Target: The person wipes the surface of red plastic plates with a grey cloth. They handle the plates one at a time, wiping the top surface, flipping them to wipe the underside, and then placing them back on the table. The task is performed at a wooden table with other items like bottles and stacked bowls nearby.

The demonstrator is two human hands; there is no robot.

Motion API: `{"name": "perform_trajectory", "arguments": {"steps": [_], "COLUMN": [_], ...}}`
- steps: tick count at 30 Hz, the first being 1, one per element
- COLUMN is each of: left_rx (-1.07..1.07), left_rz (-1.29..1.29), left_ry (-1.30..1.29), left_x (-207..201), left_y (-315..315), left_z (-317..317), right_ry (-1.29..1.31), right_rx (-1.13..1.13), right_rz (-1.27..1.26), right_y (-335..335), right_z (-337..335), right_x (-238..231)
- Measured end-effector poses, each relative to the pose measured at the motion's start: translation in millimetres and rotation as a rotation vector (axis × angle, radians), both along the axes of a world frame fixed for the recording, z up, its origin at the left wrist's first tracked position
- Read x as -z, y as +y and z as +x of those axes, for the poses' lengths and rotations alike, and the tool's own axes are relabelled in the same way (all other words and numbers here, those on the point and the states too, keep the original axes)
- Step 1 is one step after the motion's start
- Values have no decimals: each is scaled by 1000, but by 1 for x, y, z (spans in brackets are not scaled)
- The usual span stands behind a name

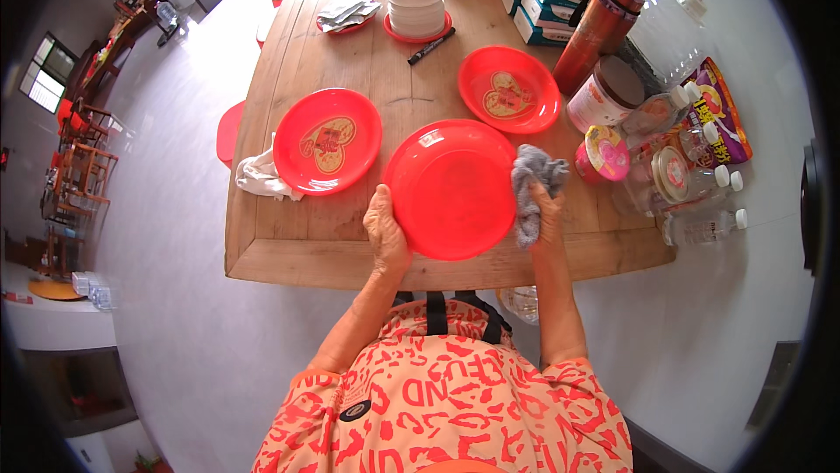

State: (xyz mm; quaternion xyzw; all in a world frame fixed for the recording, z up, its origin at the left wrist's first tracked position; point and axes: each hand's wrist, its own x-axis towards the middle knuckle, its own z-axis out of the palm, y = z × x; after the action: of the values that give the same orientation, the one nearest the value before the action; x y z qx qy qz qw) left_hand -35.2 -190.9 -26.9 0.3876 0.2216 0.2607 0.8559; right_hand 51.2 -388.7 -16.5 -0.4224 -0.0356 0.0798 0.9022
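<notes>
Items listed by position relative to the plain red plate (451,189), which is held up over the near edge of the wooden table (289,245).

- White cloth (260,177) — far left of the plate, partly under a patterned red plate (327,140) that lies flat on the table.
- Left hand (386,232) — at the plate's lower left rim, fingers closed on the edge, thumb on the upper face.
- Plain red plate — tilted toward the camera, gripped on both sides.
- Stack of white bowls (416,5) and black marker (430,46) — beyond the plate, well apart.
- Second patterned red plate (509,90) — just beyond, upper right.
- Right hand (544,210) — at the plate's right rim, fingers wrapped around a grey rag (534,184) pressed against the edge.
- Jars and clear bottles (691,184) — right of the plate.
</notes>
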Motion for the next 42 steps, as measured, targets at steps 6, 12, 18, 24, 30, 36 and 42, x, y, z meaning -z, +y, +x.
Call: {"name": "perform_trajectory", "arguments": {"steps": [6, 12, 18, 24, 30, 36, 42], "left_rx": [208, 524, 454, 314, 178, 106, 152], "left_rz": [174, -285, -328, -384, -91, -2, -45], "left_ry": [239, -74, 39, -31, -27, 60, 50], "left_x": [-24, -50, -6, 17, 20, 6, 26], "left_y": [6, 2, 28, 34, 19, 15, 22], "left_z": [-7, -17, -21, -19, -14, -18, -12], "right_ry": [-388, -1375, -1251, -705, -950, -988, -1068], "right_rx": [221, 192, -90, -125, -2, -360, -135], "right_rz": [-303, -1060, -1003, -756, -1645, -1589, -1581], "right_y": [-1, 35, 45, 27, 30, 39, 56], "right_z": [-25, -70, -91, -60, -49, -80, -64], "right_x": [-57, -54, -34, -30, -16, -20, -4]}}
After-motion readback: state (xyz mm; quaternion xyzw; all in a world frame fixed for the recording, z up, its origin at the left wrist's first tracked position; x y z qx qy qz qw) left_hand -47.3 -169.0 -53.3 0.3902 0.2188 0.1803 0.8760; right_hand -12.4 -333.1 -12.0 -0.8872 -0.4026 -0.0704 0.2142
